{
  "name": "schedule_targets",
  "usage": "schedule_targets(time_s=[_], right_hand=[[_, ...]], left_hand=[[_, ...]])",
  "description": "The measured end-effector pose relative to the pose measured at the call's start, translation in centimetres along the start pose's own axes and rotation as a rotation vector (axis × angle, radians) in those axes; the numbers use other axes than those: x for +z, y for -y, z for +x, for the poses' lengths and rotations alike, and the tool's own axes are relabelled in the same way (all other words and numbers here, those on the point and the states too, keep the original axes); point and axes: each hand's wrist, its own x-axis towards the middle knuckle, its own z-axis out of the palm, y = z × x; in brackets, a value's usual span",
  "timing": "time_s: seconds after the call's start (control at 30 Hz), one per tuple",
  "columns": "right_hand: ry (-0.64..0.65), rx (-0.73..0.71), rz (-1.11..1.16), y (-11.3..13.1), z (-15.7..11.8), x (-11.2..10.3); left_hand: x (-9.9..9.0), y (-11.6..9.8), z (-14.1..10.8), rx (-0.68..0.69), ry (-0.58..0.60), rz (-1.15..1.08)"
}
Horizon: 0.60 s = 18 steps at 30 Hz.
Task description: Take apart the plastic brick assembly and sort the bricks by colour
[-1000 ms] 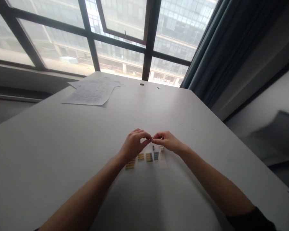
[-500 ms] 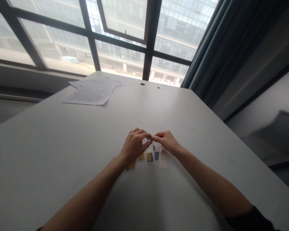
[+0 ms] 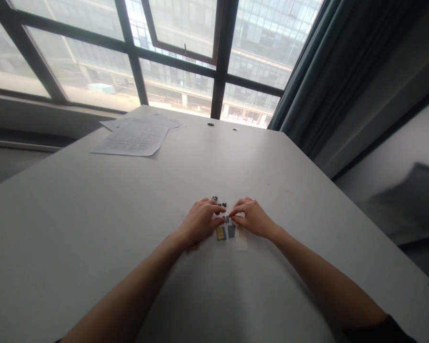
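Small toy-like bricks lie on the white table between and below my hands. My left hand (image 3: 202, 219) rests low over the table, thumb and index finger apart beside small grey pieces (image 3: 225, 219). Across from it, my right hand (image 3: 248, 216) has its fingertips close together at the same grey pieces; what they hold, if anything, is too small to tell. Small black pieces (image 3: 215, 198) lie just beyond the left fingers. Nearer to me are a yellow and grey block (image 3: 220, 233), a grey block (image 3: 231, 231) and a pale flat piece (image 3: 241, 239). My left hand partly covers orange-yellow pieces.
Printed paper sheets (image 3: 134, 138) lie on the far left of the white table (image 3: 128, 200). Two small round spots are near the far edge, below the window. A dark curtain (image 3: 307, 95) hangs at the right.
My hands have moved apart and slightly down toward the table. The small dark piece between their fingertips is no longer held up there, and black pieces now show beyond my left fingers.
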Motion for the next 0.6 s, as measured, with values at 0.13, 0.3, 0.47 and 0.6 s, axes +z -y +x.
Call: schedule_targets(time_s=[0.13,0.3,0.47,0.6], right_hand=[[0.012,-0.05,-0.047,0.21,-0.08,0.08],[0.042,-0.093,-0.082,0.28,-0.1,-0.13],[0.051,-0.091,-0.09,0.46,-0.15,-0.34],[0.043,-0.101,-0.083,0.44,-0.26,-0.3]], left_hand=[[-0.42,0.2,0.11,-0.026,-0.041,-0.032],[-0.66,-0.21,0.04,0.0,0.024,0.02],[-0.24,-0.13,-0.13,0.02,0.034,0.031],[-0.26,-0.18,-0.12,0.025,0.035,0.025]])
